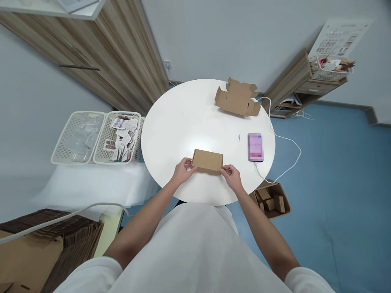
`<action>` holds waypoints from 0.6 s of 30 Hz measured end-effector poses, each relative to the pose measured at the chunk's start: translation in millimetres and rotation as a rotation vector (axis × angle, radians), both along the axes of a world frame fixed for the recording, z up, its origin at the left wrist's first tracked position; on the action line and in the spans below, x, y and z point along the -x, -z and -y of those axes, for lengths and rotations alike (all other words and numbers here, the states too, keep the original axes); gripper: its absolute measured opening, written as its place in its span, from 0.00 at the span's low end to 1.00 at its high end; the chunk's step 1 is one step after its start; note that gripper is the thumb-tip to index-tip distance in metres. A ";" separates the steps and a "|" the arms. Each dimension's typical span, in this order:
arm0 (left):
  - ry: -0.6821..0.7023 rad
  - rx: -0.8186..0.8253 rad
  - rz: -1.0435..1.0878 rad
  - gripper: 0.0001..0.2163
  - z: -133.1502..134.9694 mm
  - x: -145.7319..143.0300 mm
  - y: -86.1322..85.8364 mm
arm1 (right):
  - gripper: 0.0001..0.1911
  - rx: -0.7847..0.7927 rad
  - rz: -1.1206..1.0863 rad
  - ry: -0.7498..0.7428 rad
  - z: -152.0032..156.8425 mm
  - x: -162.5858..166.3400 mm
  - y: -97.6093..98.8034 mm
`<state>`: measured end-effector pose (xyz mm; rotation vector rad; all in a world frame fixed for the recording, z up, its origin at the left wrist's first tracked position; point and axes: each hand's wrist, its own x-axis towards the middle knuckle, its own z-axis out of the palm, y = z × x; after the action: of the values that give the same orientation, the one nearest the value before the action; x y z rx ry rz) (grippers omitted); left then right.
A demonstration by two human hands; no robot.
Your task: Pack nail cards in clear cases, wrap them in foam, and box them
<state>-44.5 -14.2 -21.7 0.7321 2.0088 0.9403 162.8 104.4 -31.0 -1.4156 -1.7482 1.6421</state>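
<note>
A small brown cardboard box (207,160) with its lid down rests near the front edge of the round white table (171,122). My left hand (183,170) grips its left end, with the thumb along the front corner. At the opposite end, my right hand (231,176) pinches the right front corner between thumb and fingers. Farther back on the table lies an unfolded cardboard box blank (237,97), its flaps spread. To the right is a phone or tablet (255,147) with a blurred pinkish screen, a white cable plugged into it.
White baskets stand left of the table, one with clear plastic packaging (82,136), one with printed cards (124,138). Flattened cardboard (36,252) is stacked at lower left. An open carton (271,199) of small boxes sits on the floor at right. The white cable (295,142) loops past the table edge.
</note>
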 end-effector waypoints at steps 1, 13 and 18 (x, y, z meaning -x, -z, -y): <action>-0.004 0.012 -0.011 0.20 5.6 -4.0 3.6 | 0.15 -0.003 0.017 0.042 10.2 -2.1 2.6; 0.234 0.106 -0.120 0.24 35.0 -34.2 33.5 | 0.22 -0.060 0.324 0.139 68.1 -25.9 20.8; 0.128 0.107 -0.043 0.25 33.0 -36.8 32.7 | 0.23 0.081 0.230 0.182 64.9 -22.9 24.2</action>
<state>-7.6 -47.2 -54.4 0.8165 2.0070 0.7427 185.7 39.5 -55.1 -1.8069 -1.6265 1.5198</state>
